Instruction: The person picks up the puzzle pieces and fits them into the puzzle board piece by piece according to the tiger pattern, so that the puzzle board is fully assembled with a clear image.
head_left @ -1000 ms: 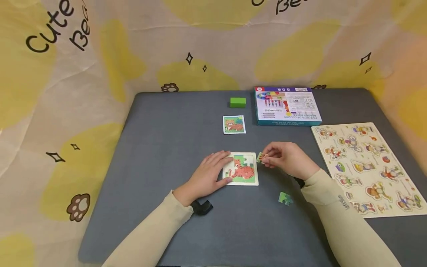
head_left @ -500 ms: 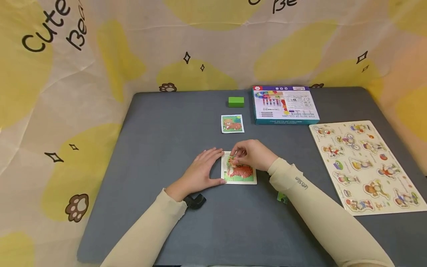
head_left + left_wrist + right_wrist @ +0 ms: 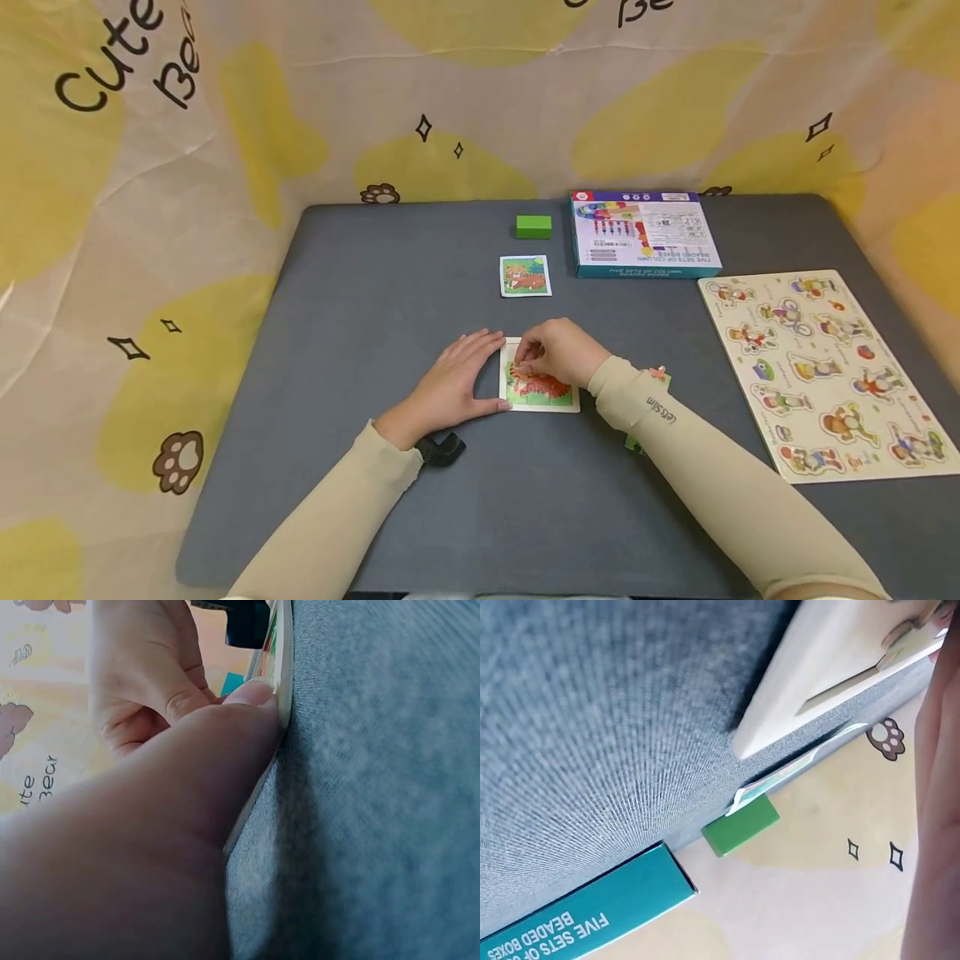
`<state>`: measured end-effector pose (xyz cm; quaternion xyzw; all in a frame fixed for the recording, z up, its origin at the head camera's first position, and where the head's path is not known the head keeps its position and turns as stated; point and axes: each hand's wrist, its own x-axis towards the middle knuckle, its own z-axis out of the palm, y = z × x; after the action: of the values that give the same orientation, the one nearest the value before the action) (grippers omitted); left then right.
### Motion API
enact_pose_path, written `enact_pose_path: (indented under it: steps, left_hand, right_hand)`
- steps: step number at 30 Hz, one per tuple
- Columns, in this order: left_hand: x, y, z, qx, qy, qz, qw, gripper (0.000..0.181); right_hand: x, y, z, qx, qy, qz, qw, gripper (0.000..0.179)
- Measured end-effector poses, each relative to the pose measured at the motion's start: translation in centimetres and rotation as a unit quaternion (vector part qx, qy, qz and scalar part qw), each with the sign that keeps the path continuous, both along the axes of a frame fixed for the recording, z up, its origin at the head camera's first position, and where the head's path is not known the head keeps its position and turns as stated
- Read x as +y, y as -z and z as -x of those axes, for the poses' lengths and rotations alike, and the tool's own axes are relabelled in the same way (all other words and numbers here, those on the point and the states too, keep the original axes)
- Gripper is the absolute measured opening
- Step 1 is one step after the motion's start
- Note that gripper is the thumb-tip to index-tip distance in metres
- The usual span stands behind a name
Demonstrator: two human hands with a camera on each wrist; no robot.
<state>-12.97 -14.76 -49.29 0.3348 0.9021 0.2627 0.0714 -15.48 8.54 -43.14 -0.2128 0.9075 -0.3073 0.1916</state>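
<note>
A small square jigsaw board (image 3: 546, 408) with a pale rim and a tiger picture lies on the dark table. My left hand (image 3: 444, 385) rests along its left side, fingers straight, thumb on the lower left corner (image 3: 262, 694). My right hand (image 3: 562, 350) is over the board's upper half and hides that part. Its thumb and curled fingers pinch a puzzle piece (image 3: 517, 369) at the upper left of the picture. Two loose pieces lie by the right sleeve: an orange-and-green piece (image 3: 662, 377) and a partly covered green piece (image 3: 633, 445).
Behind the board lies a tiger picture card (image 3: 526, 276), with a green block (image 3: 533, 227) farther back. A teal-and-purple box (image 3: 647, 235) stands at the back right. On the right is a large wooden board (image 3: 825, 375) with several figures. A patterned cloth (image 3: 495, 83) rises behind the table.
My right hand has carried the pinched piece leftward from beside the board onto the upper left of its picture. The left hand has shifted slightly left and stays at the board's edge.
</note>
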Motion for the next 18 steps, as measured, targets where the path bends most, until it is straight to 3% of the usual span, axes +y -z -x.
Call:
enact_pose_path:
  steps: [9, 18]
  left_hand:
    - [0.2, -0.1, 0.0, -0.008, 0.003, 0.005, 1.0000, 0.095]
    - [0.2, -0.2, 0.0, -0.007, 0.008, 0.005, 0.9999, 0.094]
  right_hand:
    - [-0.2, 0.3, -1.1, 0.065, 0.006, -0.035, 0.9973, 0.004]
    - [-0.3, 1.1, -2.8, 0.158, 0.004, -0.072, 0.9848, 0.007]
